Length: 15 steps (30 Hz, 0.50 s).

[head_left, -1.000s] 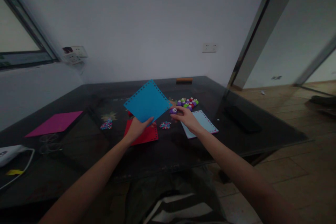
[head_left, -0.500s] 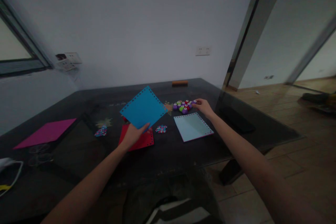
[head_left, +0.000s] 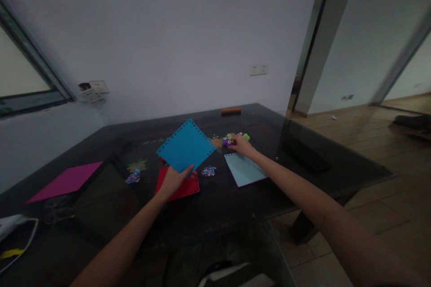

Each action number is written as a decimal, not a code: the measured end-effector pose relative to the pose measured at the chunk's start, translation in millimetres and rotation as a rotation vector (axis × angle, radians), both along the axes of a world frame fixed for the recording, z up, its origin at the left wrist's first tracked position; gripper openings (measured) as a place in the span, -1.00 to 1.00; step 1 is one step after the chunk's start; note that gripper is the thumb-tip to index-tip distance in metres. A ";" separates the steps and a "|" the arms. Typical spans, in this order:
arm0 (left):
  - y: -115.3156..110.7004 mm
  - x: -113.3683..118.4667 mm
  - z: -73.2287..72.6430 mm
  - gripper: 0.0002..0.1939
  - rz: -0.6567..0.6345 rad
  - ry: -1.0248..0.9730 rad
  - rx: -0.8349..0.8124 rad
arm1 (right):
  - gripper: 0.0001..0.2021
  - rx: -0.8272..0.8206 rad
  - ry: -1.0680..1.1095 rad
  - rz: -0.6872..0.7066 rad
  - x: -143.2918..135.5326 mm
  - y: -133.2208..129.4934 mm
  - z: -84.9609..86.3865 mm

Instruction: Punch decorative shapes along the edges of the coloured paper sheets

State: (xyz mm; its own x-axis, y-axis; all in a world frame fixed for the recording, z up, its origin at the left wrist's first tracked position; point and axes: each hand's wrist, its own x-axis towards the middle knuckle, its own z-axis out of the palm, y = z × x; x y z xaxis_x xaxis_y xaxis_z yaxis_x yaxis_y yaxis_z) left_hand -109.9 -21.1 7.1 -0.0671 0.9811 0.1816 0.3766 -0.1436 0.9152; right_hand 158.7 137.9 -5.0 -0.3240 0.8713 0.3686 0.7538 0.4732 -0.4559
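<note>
In my left hand [head_left: 175,180] is the bottom corner of a blue square sheet [head_left: 186,144], pinched between thumb and fingers and raised above the table. Small holes run along its two upper edges and near the right corner. Under it lies a red sheet [head_left: 184,189] with punched holes, partly covered by the hand. My right hand [head_left: 243,145] reaches over a pale sheet [head_left: 243,170] into a cluster of small colourful figures with big eyes [head_left: 247,136]. Its fingertips close on a purple figure [head_left: 230,142] at the cluster's front; the hand hides part of the pile.
Small pink, blue and white pieces lie in one heap [head_left: 209,171] near the middle and another heap [head_left: 134,176] farther left. A magenta sheet [head_left: 65,181] is at the left. A brown roll [head_left: 231,110] lies at the table's back, a black flat object [head_left: 308,154] at right.
My right hand has moved left and toward me, from the right end of the figure cluster to its front. My left hand still holds the blue sheet. The view has shifted slightly.
</note>
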 end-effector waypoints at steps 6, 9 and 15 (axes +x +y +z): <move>-2.9 1.5 3.3 -0.66 -0.004 0.001 -0.023 | -0.82 0.025 -0.133 0.004 -10.4 -4.7 0.4; -3.6 2.3 4.2 -0.67 0.007 -0.004 -0.022 | -0.82 0.035 -0.151 -0.011 -13.1 -7.1 -2.9; -2.8 0.8 1.3 -0.65 -0.004 0.001 -0.024 | -0.66 0.088 -0.107 -0.025 -6.5 -9.4 2.3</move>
State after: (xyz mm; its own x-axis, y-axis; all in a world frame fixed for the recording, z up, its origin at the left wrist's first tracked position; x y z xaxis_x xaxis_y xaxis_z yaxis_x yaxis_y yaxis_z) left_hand -109.1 -23.9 8.4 -0.0625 0.9854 0.1582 0.3769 -0.1235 0.9180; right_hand 152.2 128.5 -2.7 -0.3444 0.8454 0.4083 0.8080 0.4884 -0.3296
